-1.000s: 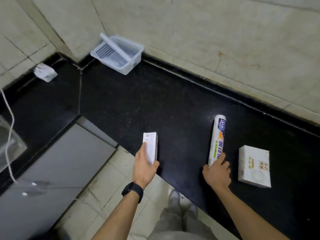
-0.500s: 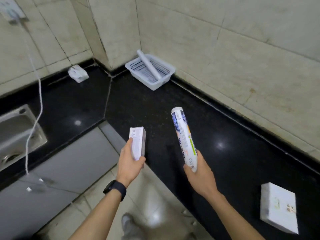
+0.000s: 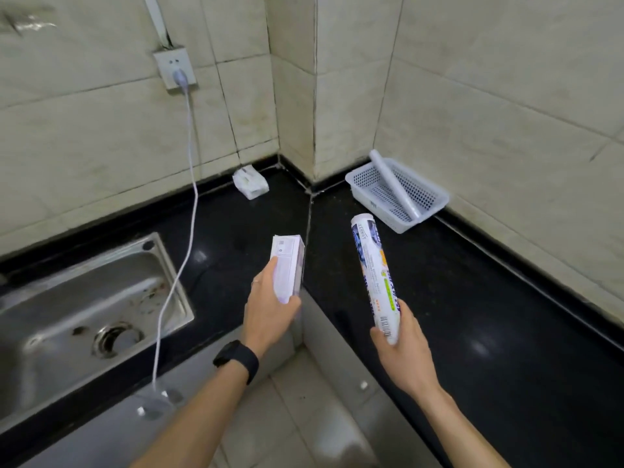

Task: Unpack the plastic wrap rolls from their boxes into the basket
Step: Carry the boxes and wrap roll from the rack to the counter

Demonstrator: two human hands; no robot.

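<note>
My right hand [image 3: 407, 346] grips the lower end of a printed plastic wrap roll [image 3: 373, 271], held tilted upward above the black counter. In my left hand [image 3: 270, 312] I hold a narrow white box [image 3: 287, 261] by its lower end, raised over the counter's inner corner. A white perforated basket [image 3: 425, 204] stands against the wall at the back right. One bare plastic wrap roll [image 3: 393, 182] lies diagonally in it, its upper end leaning over the rim.
A steel sink [image 3: 77, 309] is set into the black counter [image 3: 472, 315] on the left. A cable [image 3: 189, 184] hangs from a wall socket [image 3: 174, 67] across the sink's corner. A crumpled white package [image 3: 250, 182] lies by the back wall.
Both hands have lifted their items off the counter; the roll now points up toward the basket. My view has swung left, bringing the sink and socket in and losing the white box at right.
</note>
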